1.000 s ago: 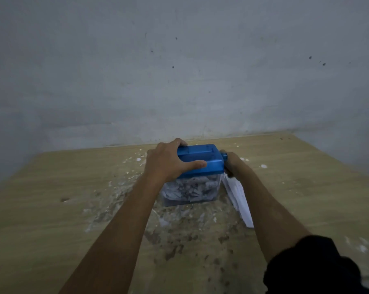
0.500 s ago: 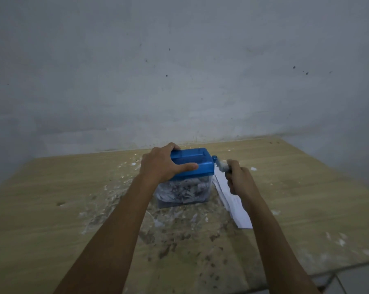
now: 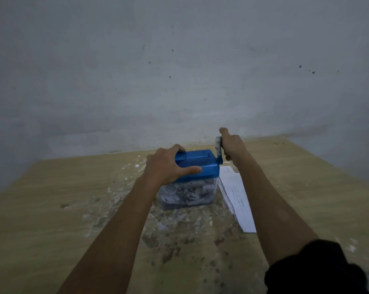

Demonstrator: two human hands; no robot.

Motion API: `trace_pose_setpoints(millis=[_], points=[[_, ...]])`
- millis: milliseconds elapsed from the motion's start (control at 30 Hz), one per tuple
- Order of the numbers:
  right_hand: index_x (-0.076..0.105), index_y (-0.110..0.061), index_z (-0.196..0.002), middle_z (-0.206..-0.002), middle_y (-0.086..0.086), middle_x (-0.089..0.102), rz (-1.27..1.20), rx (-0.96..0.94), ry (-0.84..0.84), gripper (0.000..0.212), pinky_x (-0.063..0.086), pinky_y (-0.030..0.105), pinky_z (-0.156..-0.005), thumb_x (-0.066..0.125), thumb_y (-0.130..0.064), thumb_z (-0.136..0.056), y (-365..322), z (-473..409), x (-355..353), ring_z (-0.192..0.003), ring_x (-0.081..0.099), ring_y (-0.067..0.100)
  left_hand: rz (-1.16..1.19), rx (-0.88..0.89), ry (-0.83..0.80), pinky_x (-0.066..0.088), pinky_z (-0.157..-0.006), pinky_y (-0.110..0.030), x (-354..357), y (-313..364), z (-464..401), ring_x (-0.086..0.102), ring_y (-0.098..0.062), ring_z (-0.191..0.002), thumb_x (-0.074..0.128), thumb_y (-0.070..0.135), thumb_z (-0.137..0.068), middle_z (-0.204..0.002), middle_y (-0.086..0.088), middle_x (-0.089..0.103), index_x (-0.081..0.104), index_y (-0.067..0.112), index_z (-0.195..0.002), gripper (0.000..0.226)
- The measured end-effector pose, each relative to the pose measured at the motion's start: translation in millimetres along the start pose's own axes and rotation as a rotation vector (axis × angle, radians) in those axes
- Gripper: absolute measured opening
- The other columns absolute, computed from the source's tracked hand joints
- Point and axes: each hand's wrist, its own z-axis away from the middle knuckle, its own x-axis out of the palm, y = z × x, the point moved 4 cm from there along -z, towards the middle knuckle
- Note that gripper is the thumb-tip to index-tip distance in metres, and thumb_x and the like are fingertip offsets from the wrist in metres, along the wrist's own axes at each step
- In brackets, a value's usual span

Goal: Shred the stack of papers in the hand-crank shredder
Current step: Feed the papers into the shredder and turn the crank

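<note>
A: What is happening with the shredder (image 3: 197, 166) now?

B: The left hand (image 3: 168, 166) is pressing on the blue top, with the fingers (image 3: 180, 148) curled over the far edge and the thumb lying along the near edge, so the box is staying steady on the tabletop (image 3: 52, 209). The right hand (image 3: 232, 145) is gripping the crank (image 3: 219, 151), its fingers clamped around the handle.

A: And what has changed?

B: Half a second ago the handle was standing low, beside the lid. Now it is pointing up, above the lid, and the right hand is raised with it. So the crank is going through about half a turn.

A: What is this meaning for the task?

B: I think the shredding is progressing. The clear bin (image 3: 187, 194) is already holding many strips. But the stack of papers (image 3: 236, 196) is lying flat just to the right of the shredder, under the right forearm, so more sheets are waiting. I cannot tell if any paper is sitting in the slot now.
</note>
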Motion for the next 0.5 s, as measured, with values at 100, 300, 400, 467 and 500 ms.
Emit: trace_pose_setpoints(millis=[100, 300, 400, 467, 500], points=[[0.045, -0.014, -0.052, -0.054, 0.006, 0.042, 0.060, 0.066, -0.089, 0.052, 0.026, 0.022, -0.046, 0.033, -0.046, -0.092, 17, -13, 9, -0.046, 0.032, 0.018, 0.014, -0.002, 0.037, 0.051, -0.090, -0.043, 2, -1, 2, 0.056, -0.017, -0.101, 0.041, 0.104, -0.052, -0.119, 0.006, 0.061, 0.052, 0.036, -0.126, 0.101], [0.055, -0.012, -0.082, -0.072, 0.006, 0.048, 0.052, 0.135, -0.049, 0.062, 0.033, 0.026, -0.053, 0.035, -0.070, -0.090, 43, -8, 13, -0.059, 0.040, 0.018, 0.026, -0.010, 0.091, 0.050, -0.093, -0.045, 3, -1, 5, 0.058, -0.016, -0.102, 0.047, 0.100, -0.057, -0.119, 0.009, 0.062, 0.053, 0.036, -0.124, 0.093], [0.064, -0.013, -0.095, -0.079, 0.004, 0.058, 0.137, 0.051, -0.009, 0.073, 0.040, 0.030, -0.060, 0.027, -0.076, -0.089, 48, 4, 0, -0.067, 0.048, 0.018, 0.010, 0.003, 0.121, 0.049, -0.095, -0.043, 4, 0, 6, 0.056, -0.016, -0.105, 0.039, 0.104, -0.053, -0.120, 0.009, 0.063, 0.055, 0.037, -0.125, 0.099], [0.065, -0.009, -0.089, -0.086, 0.007, 0.065, 0.338, -0.022, 0.077, 0.073, 0.045, 0.034, -0.071, 0.031, -0.073, -0.090, 59, 14, -15, -0.076, 0.057, 0.022, -0.084, 0.030, 0.169, 0.041, -0.100, -0.042, 3, 1, 7, 0.052, -0.018, -0.113, 0.033, 0.104, -0.056, -0.125, 0.011, 0.061, 0.058, 0.037, -0.127, 0.101], [0.063, -0.009, -0.086, -0.086, 0.008, 0.066, 0.460, -0.048, 0.112, 0.070, 0.048, 0.035, -0.074, 0.034, -0.073, -0.089, 68, 20, -22, -0.078, 0.059, 0.024, -0.134, 0.035, 0.182, 0.036, -0.100, -0.042, 2, 1, 7, 0.049, -0.019, -0.115, 0.029, 0.104, -0.056, -0.127, 0.011, 0.059, 0.058, 0.037, -0.129, 0.103]])
